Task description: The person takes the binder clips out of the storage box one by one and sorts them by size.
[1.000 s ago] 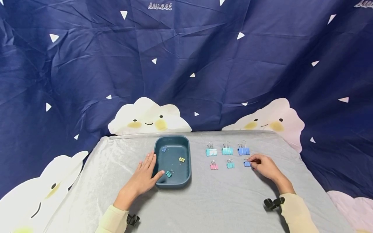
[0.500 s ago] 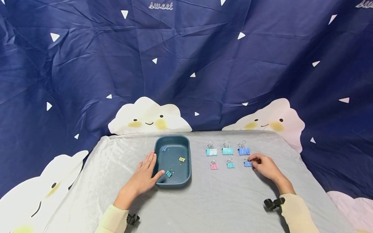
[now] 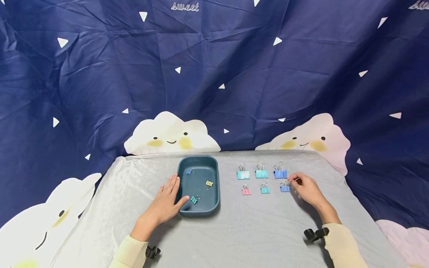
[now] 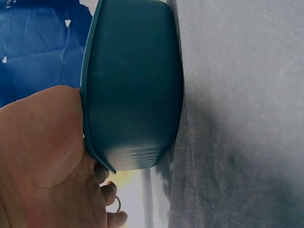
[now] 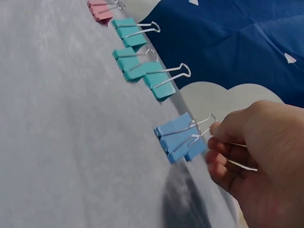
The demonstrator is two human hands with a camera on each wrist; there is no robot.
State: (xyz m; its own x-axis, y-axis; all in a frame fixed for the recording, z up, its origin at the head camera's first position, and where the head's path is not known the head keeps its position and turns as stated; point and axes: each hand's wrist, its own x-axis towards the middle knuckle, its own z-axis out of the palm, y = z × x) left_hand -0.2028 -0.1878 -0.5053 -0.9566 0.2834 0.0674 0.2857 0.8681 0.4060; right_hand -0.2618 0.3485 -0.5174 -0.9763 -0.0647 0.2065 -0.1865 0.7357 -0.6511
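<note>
Six clips lie in two rows on the grey cloth [image 3: 254, 230]; the small blue clip [image 3: 285, 188] sits at the right hand [image 3: 305, 189], whose curled fingers [image 5: 223, 154] pinch its wire handle, the hand now slightly farther back; the left hand [image 3: 164, 204], fingers straight, rests against the tray [image 3: 197, 212]

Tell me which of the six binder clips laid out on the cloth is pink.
The small pink binder clip, at the left end of the front row, nearest the tray. The other five are teal or blue.
</note>
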